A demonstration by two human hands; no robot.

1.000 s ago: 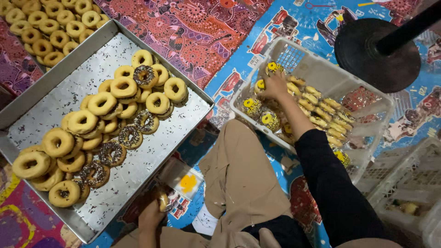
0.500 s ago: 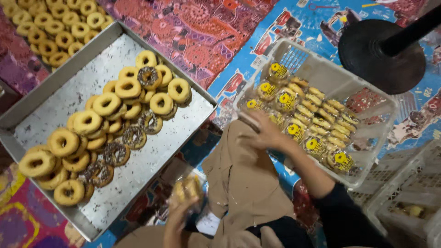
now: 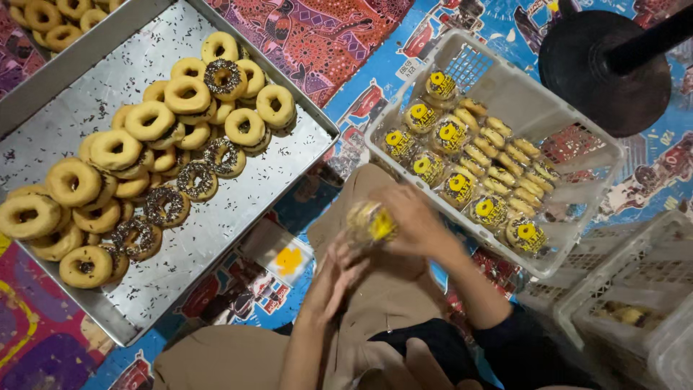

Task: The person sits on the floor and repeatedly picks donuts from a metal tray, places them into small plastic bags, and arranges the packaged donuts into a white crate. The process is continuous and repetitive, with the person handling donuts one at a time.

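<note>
Both hands meet over the lap on one wrapped doughnut (image 3: 370,222), a clear-packed ring w/ a yellow round sticker, blurred. Right hand (image 3: 413,220) has its fingers closed round the pack's right side; left hand (image 3: 333,278) comes up from below-left, fingers curled narrow against the pack's lower edge, exact contact hard to tell thru the blur. Just right of and above the grip: white plastic basket (image 3: 577,155) w/ more wrapped doughnuts (image 3: 462,155) in rows, yellow stickers up. Left of the grip, well apart: big metal tray (image 3: 238,224) w/ unwrapped doughnuts (image 3: 148,155), some plain, some w/ dark sprinkles, piled on each other. Just below-left of the grip, betw. tray and knee: small pack of stickers (image 3: 278,253) w/ a yellow patch on the patterned floor mat (image 3: 317,36). Far upper right: black round stand base (image 3: 599,68).
</note>
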